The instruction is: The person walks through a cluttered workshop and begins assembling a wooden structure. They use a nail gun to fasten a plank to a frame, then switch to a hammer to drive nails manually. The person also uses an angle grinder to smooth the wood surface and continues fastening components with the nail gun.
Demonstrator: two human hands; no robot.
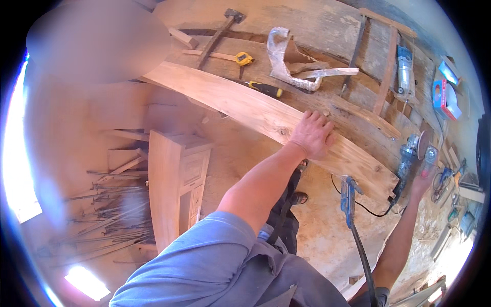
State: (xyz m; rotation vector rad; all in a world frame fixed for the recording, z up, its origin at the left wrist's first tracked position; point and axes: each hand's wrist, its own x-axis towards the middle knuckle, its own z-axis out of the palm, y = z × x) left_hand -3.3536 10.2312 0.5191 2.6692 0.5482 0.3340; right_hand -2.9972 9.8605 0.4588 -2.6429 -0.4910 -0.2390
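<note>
A long pale wooden board (245,108) lies along the near side of the workbench. My left hand (313,135) rests on it, fingers curled over its far edge. My right hand (422,180) reaches to the far right, closed around a small greyish-blue, round-ended thing (431,154) whose kind I cannot make out. Just left of that hand lies an angle grinder (407,159) with a brown disc (423,145). A blue clamp (348,198) with a long dark bar stands at the board's near edge, by its right end.
On the bench lie a hammer (219,37), a yellow tape measure (244,59), a yellow-black-handled tool (266,89), crumpled wrapping (282,59) and another power tool (404,71). A wooden cabinet (171,189) and several metal bars (110,220) stand at left. A blurred patch hides the upper left.
</note>
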